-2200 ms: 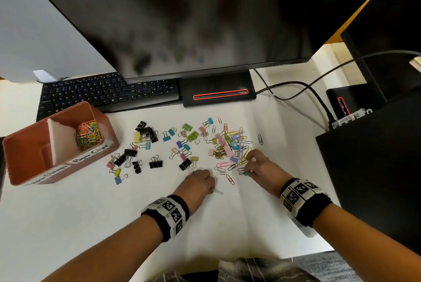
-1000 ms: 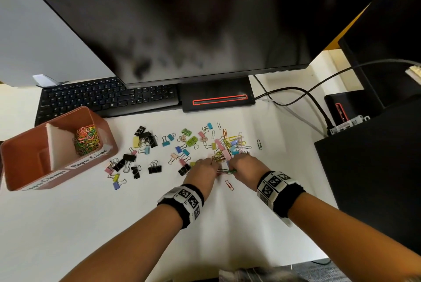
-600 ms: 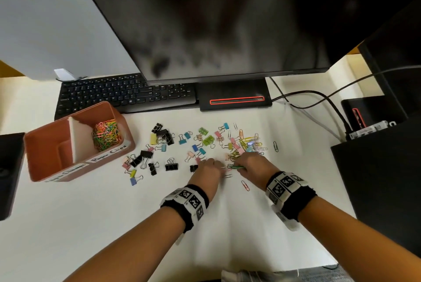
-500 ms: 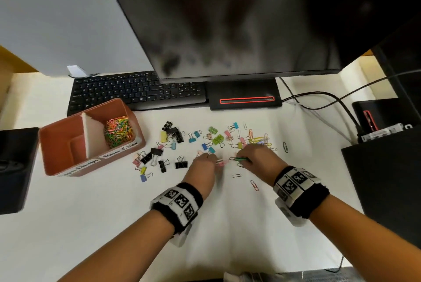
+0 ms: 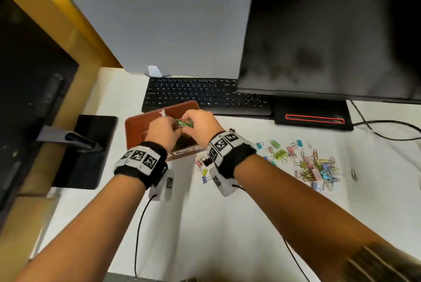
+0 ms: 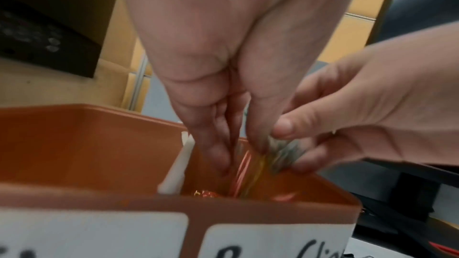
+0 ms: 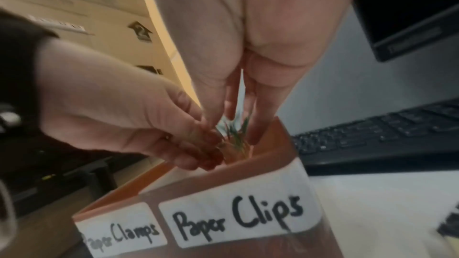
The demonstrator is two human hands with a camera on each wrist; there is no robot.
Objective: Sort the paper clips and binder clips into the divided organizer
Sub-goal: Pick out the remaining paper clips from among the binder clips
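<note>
The brown divided organizer point(image 5: 135, 132) stands left of centre on the white desk, with a white divider point(image 6: 177, 166) inside. Its front labels read "Paper Clamps" point(image 7: 124, 236) and "Paper Clips" point(image 7: 238, 219). Both hands hover together over the right compartment. My left hand point(image 5: 169, 125) pinches a few reddish paper clips point(image 7: 207, 144). My right hand point(image 5: 193, 123) pinches a green bunch of paper clips point(image 5: 183, 123), fingers pointing down. Blurred pink and yellow clips point(image 6: 246, 168) streak just below the fingers, above more clips lying in the compartment.
A mixed pile of coloured paper clips and binder clips point(image 5: 316, 167) lies to the right, with a few binder clips point(image 5: 205, 163) near my right wrist. The keyboard point(image 5: 200, 95), monitor point(image 5: 330, 31) and its base point(image 5: 312, 115) sit behind. A black stand point(image 5: 88, 151) is left; cables point(image 5: 387, 131) trail right.
Both hands left the clip pile and moved left to the organizer with paper clips in them. The head view swung left with them.
</note>
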